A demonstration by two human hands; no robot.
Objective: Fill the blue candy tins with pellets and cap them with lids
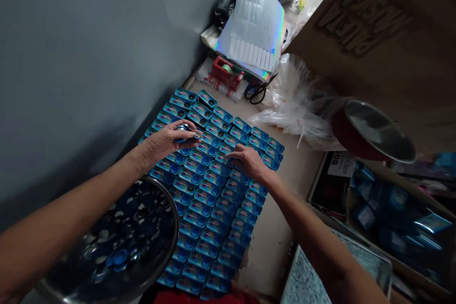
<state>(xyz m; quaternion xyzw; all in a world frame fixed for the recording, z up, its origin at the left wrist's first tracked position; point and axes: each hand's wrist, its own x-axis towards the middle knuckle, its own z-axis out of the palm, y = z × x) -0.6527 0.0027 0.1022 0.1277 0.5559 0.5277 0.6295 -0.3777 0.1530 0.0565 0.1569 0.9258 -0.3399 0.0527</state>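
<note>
Rows of small blue packs (195, 166), each with a round spot at one end, cover much of the table. Above their left side my left hand (167, 140) is closed around a few small round discs (183, 128), blue with shiny metallic edges. My right hand (247, 159) reaches down over the middle rows with its fingers drawn together at one pack; whatever is between the fingertips is hidden. Under my left forearm stands a large metal bowl (174, 213) holding many loose blue and silver discs (119, 259).
A wall (89, 47) borders the table on the left. Beyond the packs are a red tape dispenser (228, 71), black scissors (258, 92) and shiny sheets (252, 23). To the right stand a clear plastic bag (295, 90), a dark red pot (351, 133) and a cardboard box (420, 80).
</note>
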